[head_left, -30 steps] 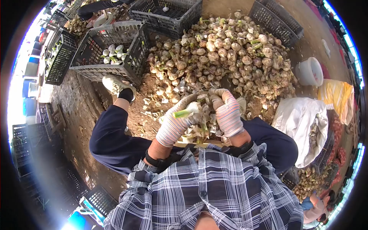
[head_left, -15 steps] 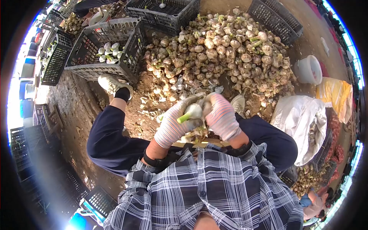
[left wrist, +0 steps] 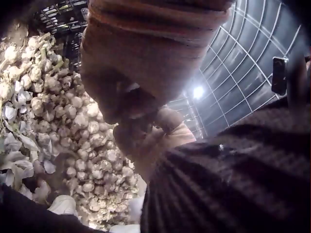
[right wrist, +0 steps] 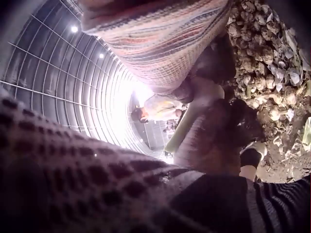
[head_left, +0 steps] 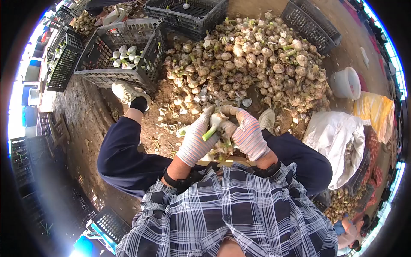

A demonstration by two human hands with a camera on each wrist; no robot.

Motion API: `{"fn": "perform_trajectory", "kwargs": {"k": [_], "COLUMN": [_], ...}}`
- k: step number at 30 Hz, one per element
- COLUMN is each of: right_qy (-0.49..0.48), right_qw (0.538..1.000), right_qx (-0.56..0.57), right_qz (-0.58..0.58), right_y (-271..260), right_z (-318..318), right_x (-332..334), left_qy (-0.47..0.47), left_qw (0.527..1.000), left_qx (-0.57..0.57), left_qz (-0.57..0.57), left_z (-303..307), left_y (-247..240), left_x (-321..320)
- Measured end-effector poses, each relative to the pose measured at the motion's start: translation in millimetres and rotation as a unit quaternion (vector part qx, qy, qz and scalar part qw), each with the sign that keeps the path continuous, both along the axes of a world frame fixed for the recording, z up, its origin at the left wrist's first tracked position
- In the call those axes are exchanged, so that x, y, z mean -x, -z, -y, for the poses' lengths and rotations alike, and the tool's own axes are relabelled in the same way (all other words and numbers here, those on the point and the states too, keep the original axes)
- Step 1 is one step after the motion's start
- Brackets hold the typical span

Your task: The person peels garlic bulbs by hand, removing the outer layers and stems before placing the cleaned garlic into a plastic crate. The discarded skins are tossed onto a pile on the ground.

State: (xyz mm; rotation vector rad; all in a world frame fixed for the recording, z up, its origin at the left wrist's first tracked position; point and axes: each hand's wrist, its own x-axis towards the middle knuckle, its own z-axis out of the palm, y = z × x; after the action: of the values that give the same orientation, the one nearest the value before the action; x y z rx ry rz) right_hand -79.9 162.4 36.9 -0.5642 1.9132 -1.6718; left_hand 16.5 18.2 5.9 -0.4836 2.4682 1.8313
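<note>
Between both gloved hands is a garlic bulb (head_left: 217,118) with a short green stem pointing down toward the lap. My left hand (head_left: 198,139), in a striped knit glove, grips it from the left with the fingers around its side. From the other side my right hand (head_left: 249,132), gloved alike, holds the bulb with curled fingers and thumb. In the right wrist view the pale stem (right wrist: 186,125) sticks out between the gloves. The left wrist view shows the left glove (left wrist: 146,53) in shadow, the bulb mostly hidden by fingers.
A large heap of unpeeled garlic (head_left: 257,60) lies ahead, with loose skins around the feet. A black crate (head_left: 115,76) at front left holds several cleaned bulbs (head_left: 125,56). More crates (head_left: 192,21) stand behind it. A white bucket (head_left: 346,83) and white sack (head_left: 336,143) are at right.
The bulb has turned between the hands, its stem swinging from leftward to down toward the lap. The hands came closer together, and loose skin that hung between them has dropped away.
</note>
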Motion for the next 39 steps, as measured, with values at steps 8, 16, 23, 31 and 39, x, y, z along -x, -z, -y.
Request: {"fn": "perform_trajectory", "kwargs": {"k": [8, 16, 23, 31, 39], "right_qy": [0.014, 0.022, -0.135, -0.202, -0.088], "right_qw": [0.986, 0.990, 0.984, 0.975, 0.992], "right_qx": [0.011, 0.020, 0.049, -0.004, -0.047], "right_qz": [-0.169, 0.135, 0.103, 0.095, 0.076], "right_y": [14, 8, 14, 0, -19], "right_z": [0, 6, -14, -18, -17], "right_x": [-5, 3, 8, 15, 5], "left_qy": [-0.024, -0.039, 0.015, 0.041, 0.036], "left_qw": [0.996, 0.979, 0.992, 0.988, 0.993], "left_qx": [0.017, -0.185, -0.117, -0.126, -0.110], "left_qz": [-0.082, -0.076, -0.033, 0.076, -0.028], "left_z": [-7, -1, 6, 15, 15], "left_y": [-6, -19, -32, -48, -23], "left_x": [4, 1, 2, 1, 2]}}
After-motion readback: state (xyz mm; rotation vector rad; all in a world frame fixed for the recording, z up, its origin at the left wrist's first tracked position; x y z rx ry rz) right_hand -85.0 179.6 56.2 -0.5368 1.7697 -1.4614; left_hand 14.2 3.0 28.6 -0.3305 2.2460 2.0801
